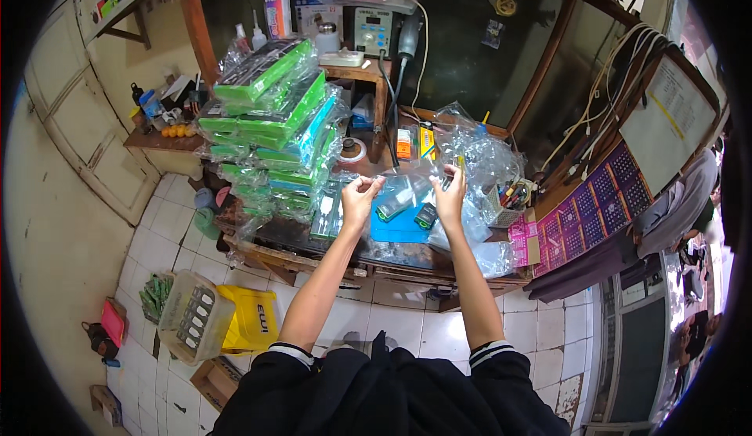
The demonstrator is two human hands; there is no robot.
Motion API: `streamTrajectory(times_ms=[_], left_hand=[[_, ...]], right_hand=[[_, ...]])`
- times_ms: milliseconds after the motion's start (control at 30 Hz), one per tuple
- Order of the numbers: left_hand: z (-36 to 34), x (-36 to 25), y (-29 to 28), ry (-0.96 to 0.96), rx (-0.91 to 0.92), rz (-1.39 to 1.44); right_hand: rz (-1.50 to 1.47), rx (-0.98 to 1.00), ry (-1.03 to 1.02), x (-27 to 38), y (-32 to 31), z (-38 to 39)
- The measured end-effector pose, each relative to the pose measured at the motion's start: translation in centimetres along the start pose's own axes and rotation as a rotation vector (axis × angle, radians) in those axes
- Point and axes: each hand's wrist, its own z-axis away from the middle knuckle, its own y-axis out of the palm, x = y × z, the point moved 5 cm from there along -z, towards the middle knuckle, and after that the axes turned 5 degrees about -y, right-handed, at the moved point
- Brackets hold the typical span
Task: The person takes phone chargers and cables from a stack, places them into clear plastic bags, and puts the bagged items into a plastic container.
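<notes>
Over the workbench, my left hand (360,199) pinches one side of a clear plastic bag (405,173). My right hand (450,195) grips its other side, so the thin film is stretched between them. Beneath lies a blue mat (389,231). On it rest a small dark-and-green pack in clear wrap (393,207) and a smaller black piece with a green edge (425,216), close to my right hand. A flat dark box with a white picture (326,210) sits left of the mat, beside my left wrist.
Tall stacks of plastic-wrapped green boxes (270,134) stand at the left of the bench. Crumpled clear plastic (482,154) heaps up at the right, near a basket of tools (513,197). Behind are a soldering or hot-air station (373,30) and a tape roll (352,151).
</notes>
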Motion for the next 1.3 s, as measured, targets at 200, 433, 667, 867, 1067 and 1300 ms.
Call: streamTrajectory(times_ms=[200,433,667,867,1067,1300], left_hand=[[0.1,-2.3,0.2,0.07,-0.061,-0.027],[0.1,-1.1,0.5,-0.08,0.148,0.208],[0.4,-2.8,-1.0,-0.029,0.182,0.04],[1.3,-8.2,0.9,0.305,0.125,-0.448],[0.0,-8.3,2.1,0.288,0.152,-0.493],[0.2,-8.8,3.3,0.225,0.151,-0.532]], right_hand=[[-0.449,0.423,0.182,8.0,3.3,1.6],[-0.57,0.469,0.363,7.8,3.8,2.2],[-0.548,0.359,0.291,7.7,0.9,1.4],[-0.182,0.183,-0.001,13.5,-3.0,-0.7],[-0.064,0.402,-0.298,17.0,-3.0,-1.2],[0.22,0.551,-0.424,15.7,-3.4,-0.9]])
